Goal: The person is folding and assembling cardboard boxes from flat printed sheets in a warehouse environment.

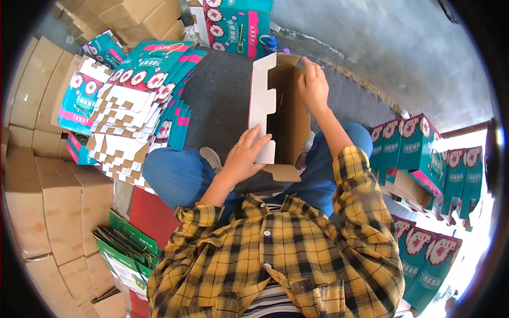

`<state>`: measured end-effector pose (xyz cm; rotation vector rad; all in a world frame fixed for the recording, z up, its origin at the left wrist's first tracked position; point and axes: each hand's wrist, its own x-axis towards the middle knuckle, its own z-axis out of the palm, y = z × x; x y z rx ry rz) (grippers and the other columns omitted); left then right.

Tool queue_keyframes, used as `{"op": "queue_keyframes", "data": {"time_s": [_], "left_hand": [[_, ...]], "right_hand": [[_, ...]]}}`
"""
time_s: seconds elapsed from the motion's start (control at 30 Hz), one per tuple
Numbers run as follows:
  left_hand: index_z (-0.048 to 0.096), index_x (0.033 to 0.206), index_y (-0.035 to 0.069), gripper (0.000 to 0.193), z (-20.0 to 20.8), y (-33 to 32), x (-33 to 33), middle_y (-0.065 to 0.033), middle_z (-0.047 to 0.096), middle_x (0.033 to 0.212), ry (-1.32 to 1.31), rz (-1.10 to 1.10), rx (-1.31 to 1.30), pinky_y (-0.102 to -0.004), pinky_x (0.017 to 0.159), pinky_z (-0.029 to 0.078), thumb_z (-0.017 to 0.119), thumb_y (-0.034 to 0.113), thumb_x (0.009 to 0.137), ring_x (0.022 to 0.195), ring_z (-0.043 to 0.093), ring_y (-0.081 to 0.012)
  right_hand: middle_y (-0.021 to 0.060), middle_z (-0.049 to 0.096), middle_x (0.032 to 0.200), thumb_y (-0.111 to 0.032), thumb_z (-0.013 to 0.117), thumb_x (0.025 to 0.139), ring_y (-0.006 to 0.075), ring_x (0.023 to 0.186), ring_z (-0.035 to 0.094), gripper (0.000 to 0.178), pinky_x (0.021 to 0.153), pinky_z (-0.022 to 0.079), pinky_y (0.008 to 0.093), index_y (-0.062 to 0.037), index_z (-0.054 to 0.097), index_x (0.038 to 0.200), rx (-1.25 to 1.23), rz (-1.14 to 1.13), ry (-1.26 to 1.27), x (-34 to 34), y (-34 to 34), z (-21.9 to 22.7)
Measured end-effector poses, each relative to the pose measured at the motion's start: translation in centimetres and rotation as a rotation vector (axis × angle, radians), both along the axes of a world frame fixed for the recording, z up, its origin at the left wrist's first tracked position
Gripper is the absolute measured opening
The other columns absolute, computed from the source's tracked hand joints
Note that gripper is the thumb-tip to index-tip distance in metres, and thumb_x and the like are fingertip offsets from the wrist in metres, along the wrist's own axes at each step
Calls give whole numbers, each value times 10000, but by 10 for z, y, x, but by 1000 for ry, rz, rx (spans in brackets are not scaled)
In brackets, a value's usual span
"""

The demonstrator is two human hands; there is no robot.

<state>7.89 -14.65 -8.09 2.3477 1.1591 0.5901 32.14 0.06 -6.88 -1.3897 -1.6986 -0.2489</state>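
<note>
Box (286,132) sits open between the knees (168,169), left hand (245,155) gripping its white flap (260,108), right hand (314,86) kinda curled over the opposite wall (300,114).

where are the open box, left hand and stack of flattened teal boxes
Open box (296,122): head view, brown inner wall
Left hand (243,157): head view, back of the hand
Stack of flattened teal boxes (139,108): head view, white flaps

White along the toothed flap (262,114) of the held carton (289,119), plain brown inside. Teal on the stacked cartons (143,66), with pink bands and white-and-maroon rounds. Yellow-and-black plaid across the shirt (313,228), plain blue on the trousers (177,169), green on the bags (124,257).
</note>
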Motion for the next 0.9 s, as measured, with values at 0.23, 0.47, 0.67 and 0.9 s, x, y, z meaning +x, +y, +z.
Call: {"op": "queue_keyframes", "data": {"time_s": [0.23, 0.47, 0.67, 0.9], "left_hand": [[454, 1322, 166, 757, -1, -1, 4, -168, 327, 1422, 38, -20, 15, -429, 1015, 391, 764, 137, 632, 1290, 350, -369], [489, 1306, 162, 722, 3, -1, 9, -172, 323, 1427, 30, -47, -11, -448, 1035, 347, 774, 353, 671, 1304, 319, -378], [526, 1271, 122, 631, -15, -3, 10, -185, 305, 1443, 126, -63, -34, -489, 1084, 228, 667, 464, 760, 1353, 240, -379], [561, 1196, 28, 571, -17, -18, 11, -204, 374, 1387, -15, -118, -53, -522, 1068, 221, 635, 430, 797, 1331, 276, -369]], "right_hand": [[145, 601, 1069, -64, 545, 771, 305, 912, 631, 164, 832, 491, 433, -49, 580, 931, -671, 160, -915, -1, 22, 13], [180, 528, 1157, -57, 488, 813, 365, 1006, 584, 440, 829, 500, 439, -46, 436, 1250, -493, 80, -270, 34, 59, -17], [192, 590, 1154, -98, 476, 836, 389, 1061, 552, 423, 886, 458, 444, -42, 461, 1256, -466, 48, 111, 41, 82, -27], [157, 659, 1049, -92, 438, 831, 296, 1052, 591, 318, 939, 431, 351, -44, 652, 1060, -834, 319, 209, 60, 82, -11]]}}
